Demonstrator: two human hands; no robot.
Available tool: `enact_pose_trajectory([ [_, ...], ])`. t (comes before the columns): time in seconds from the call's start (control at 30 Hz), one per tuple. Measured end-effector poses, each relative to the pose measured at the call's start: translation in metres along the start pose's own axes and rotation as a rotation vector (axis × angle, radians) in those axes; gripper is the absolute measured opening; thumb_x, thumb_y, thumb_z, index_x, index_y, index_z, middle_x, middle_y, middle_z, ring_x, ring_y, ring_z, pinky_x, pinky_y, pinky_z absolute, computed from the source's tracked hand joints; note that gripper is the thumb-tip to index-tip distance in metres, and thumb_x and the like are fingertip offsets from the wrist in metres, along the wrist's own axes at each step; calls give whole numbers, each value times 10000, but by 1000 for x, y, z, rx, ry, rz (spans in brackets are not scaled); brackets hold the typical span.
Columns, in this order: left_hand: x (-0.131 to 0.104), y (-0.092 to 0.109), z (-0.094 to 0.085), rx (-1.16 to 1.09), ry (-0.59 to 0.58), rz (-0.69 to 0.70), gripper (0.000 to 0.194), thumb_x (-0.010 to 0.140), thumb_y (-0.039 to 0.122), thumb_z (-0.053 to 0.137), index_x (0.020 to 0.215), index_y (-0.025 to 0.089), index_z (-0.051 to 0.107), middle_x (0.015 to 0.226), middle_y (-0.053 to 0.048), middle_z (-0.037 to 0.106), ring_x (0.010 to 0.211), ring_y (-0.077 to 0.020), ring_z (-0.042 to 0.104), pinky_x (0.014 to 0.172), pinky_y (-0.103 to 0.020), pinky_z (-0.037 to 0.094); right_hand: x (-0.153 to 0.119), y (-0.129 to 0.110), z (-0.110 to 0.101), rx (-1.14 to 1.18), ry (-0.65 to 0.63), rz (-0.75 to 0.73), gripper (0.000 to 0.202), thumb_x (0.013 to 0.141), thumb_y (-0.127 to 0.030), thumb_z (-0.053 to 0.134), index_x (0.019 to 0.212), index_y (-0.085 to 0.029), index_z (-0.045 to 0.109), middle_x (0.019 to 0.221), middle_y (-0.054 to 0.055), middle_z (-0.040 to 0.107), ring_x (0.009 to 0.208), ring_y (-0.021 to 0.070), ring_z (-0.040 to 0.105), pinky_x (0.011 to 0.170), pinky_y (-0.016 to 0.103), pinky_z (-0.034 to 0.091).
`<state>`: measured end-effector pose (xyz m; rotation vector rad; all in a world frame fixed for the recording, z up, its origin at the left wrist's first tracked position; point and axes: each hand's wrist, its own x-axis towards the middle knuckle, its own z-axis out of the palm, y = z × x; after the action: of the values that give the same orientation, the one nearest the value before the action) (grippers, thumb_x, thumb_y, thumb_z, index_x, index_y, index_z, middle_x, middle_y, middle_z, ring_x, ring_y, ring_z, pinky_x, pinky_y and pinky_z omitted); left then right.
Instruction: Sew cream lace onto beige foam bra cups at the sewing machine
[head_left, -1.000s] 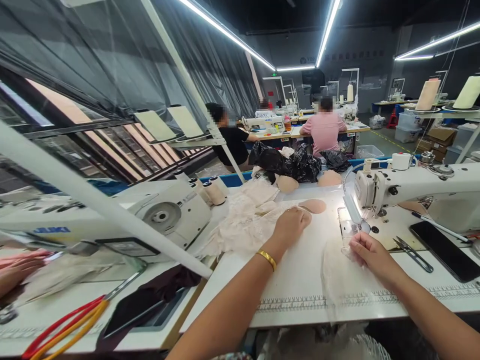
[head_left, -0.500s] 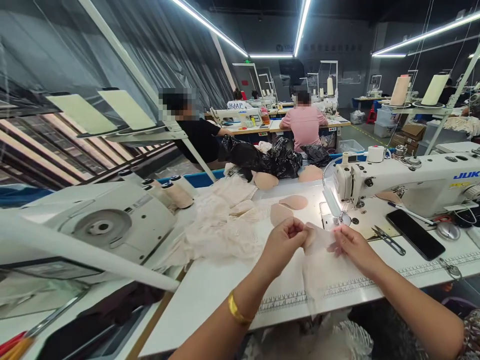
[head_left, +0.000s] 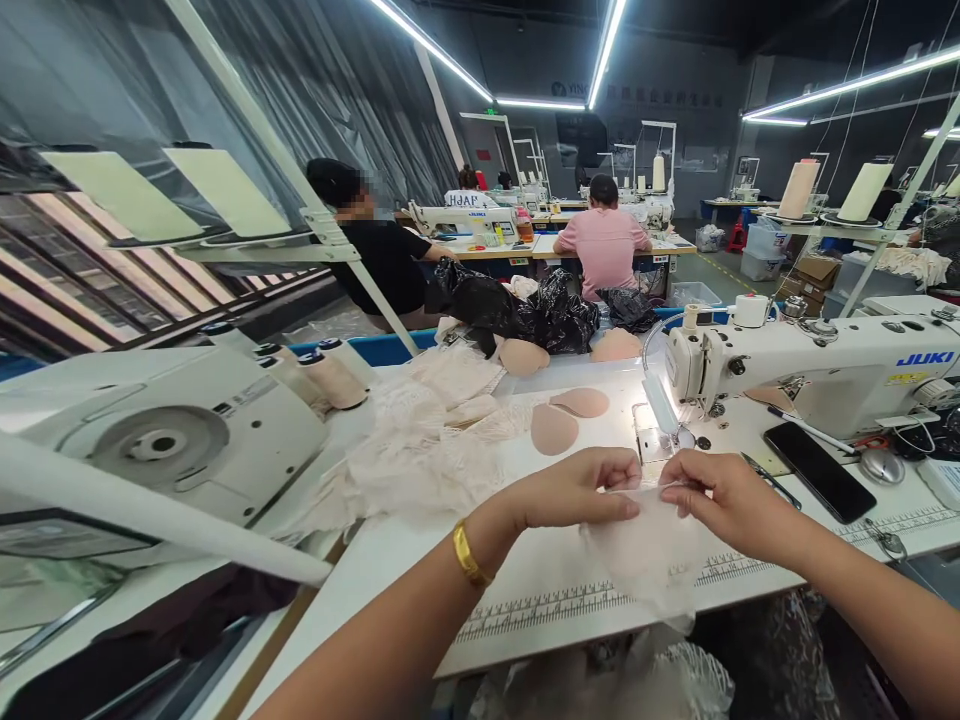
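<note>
Between my two hands hangs a thin, sheer, pale fabric piece [head_left: 645,550], its top edge pinched and its lower part draping over the table's front edge. My left hand [head_left: 592,487] is closed on the left of that edge, thumb along the cloth. Close beside it, my right hand [head_left: 720,495] pinches the same edge between thumb and fingers. Just beyond my hands stands a white sewing machine [head_left: 817,350] with its needle area lit. Two beige teardrop-shaped pads, a rounder pad [head_left: 554,430] and a narrower pad [head_left: 581,402], lie on the table to the left of the needle.
A heap of cream lace fabric [head_left: 427,440] covers the table's left part. Right of my hands lie a black phone [head_left: 819,470] and thread snips [head_left: 780,487], partly hidden. Black plastic bags [head_left: 555,312] sit behind. Thread cones [head_left: 334,380] stand at left. Co-workers sit farther off.
My hands have come closer together along the fabric's edge, and the left hand has turned so its thumb lies along the cloth. The fabric has spread wider below them. The view shifted slightly.
</note>
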<state>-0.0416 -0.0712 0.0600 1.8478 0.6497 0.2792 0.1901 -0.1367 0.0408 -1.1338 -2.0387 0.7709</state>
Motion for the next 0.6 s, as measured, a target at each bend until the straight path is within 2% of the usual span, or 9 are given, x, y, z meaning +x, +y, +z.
enact_pose_trajectory([
  [0.1, -5, -8, -4, 260, 326, 95, 231, 865, 299, 636, 766, 209, 448, 658, 70, 394, 579, -98, 362, 523, -224, 281, 5, 5, 4, -235, 259, -211, 100, 1017, -200, 554, 963, -236, 630, 785, 4, 697, 703, 181, 651, 641, 282, 482],
  [0.17, -8, -13, -5, 590, 508, 249, 163, 877, 166, 551, 756, 205, 449, 627, 67, 395, 566, -106, 350, 539, -245, 264, 9, 14, 14, -322, 412, -355, 129, 1020, -149, 538, 1036, -238, 629, 902, 38, 732, 827, 199, 685, 722, 300, 521],
  [0.2, -9, -16, -4, 770, 547, 327, 165, 889, 112, 508, 757, 203, 467, 618, 58, 414, 565, -115, 359, 548, -259, 263, 11, 21, 20, -346, 456, -403, 162, 1017, -118, 530, 1060, -237, 630, 957, 50, 741, 891, 202, 693, 771, 306, 535],
  [0.23, -10, -20, -3, 940, 543, 386, 193, 908, 71, 471, 768, 202, 493, 618, 48, 441, 566, -124, 376, 557, -273, 267, 14, 31, 25, -374, 471, -432, 196, 1011, -86, 518, 1065, -235, 633, 996, 58, 745, 935, 203, 693, 806, 309, 540],
  [0.3, -8, -29, 2, 1195, 434, 429, 240, 952, 48, 452, 785, 201, 529, 631, 31, 493, 563, -140, 411, 563, -293, 281, 18, 55, 32, -471, 396, -441, 253, 990, -31, 487, 1026, -223, 649, 1026, 66, 746, 948, 205, 683, 801, 307, 535],
  [0.37, -1, -38, 9, 1285, 258, 395, 213, 977, 124, 547, 778, 200, 532, 667, 19, 543, 584, -153, 466, 578, -303, 326, 22, 82, 33, -587, 236, -427, 275, 957, -6, 486, 938, -215, 663, 987, 59, 744, 879, 205, 664, 713, 292, 506],
  [0.43, 9, -45, 17, 1267, 157, 379, 210, 961, 172, 624, 775, 198, 530, 728, 4, 594, 654, -171, 535, 632, -312, 389, 25, 106, 28, -629, 110, -425, 262, 922, -3, 526, 867, -216, 668, 973, 43, 746, 840, 193, 646, 660, 270, 475],
  [0.53, 31, -54, 24, 1243, 199, 373, 138, 912, 46, 585, 901, 183, 597, 838, -21, 648, 765, -195, 586, 729, -332, 432, 26, 125, 15, -618, -6, -434, 299, 890, 19, 530, 933, -226, 696, 1076, 35, 757, 892, 185, 646, 673, 262, 479],
  [0.6, 44, -60, 26, 1248, 233, 319, 158, 870, 20, 579, 877, 175, 608, 806, -25, 632, 709, -193, 562, 682, -331, 410, 24, 126, 7, -606, -62, -451, 368, 910, 24, 495, 1061, -236, 708, 1176, 50, 745, 977, 202, 645, 728, 290, 505],
])
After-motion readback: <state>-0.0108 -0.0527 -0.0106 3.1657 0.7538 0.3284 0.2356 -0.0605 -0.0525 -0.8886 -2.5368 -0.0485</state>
